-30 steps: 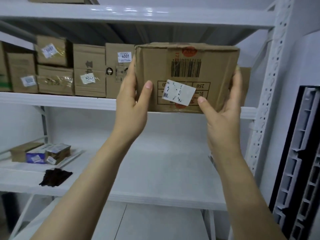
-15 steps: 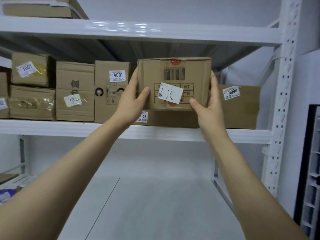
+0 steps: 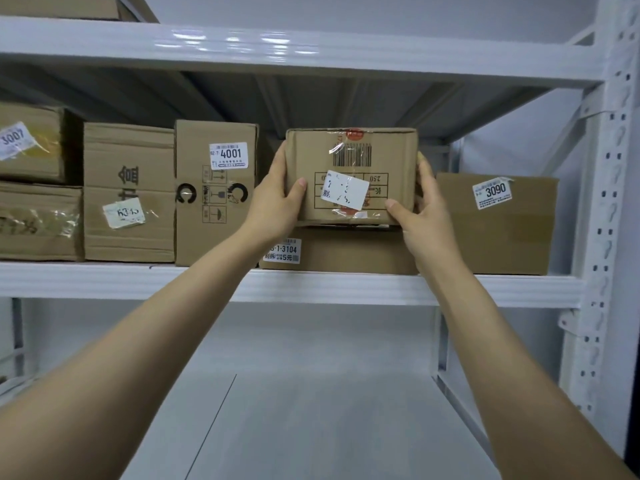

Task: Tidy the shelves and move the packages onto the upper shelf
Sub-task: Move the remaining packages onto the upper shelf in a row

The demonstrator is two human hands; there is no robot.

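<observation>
Clamped between both hands: a box [image 3: 349,157], up on the middle shelf [image 3: 346,287], right of centre, directly over a flat box [image 3: 349,252]. Bottom edge level with the flat box's top; touching or just clear, cannot tell. Left hand [image 3: 273,206] wrapped round the left side, thumb across the front face. Right hand [image 3: 424,216] on the right side, thumb at the front's lower right corner. Hands apart, box filling the gap.

A second ago: held lower, out before the shelf's front edge, hiding the flat box. Half a second ago: already over the flat box. Now slightly deeper in, same grip.

Just right of the right hand, a 3090 box [image 3: 498,230], near the shelf's right end by the upright [image 3: 609,202]. Just left of the left hand, a tall 4001 box [image 3: 216,202], then a wider box [image 3: 128,192], then two stacked boxes at the left end, the upper a 3007 box [image 3: 27,143]. Top shelf [image 3: 311,51] overhead, clear of the held box. Lower shelf [image 3: 311,410] beneath the arms.

On the held box: barcode under tape, red mark at the top edge, printed grid with "250" upside down, tilted white slip with blurred marks. On the flat box: label "1-3104" and "5元". On the 4001 box: handling symbols between two C-shaped marks. On the wider box: handwritten slip starting "63", rest unclear.
</observation>
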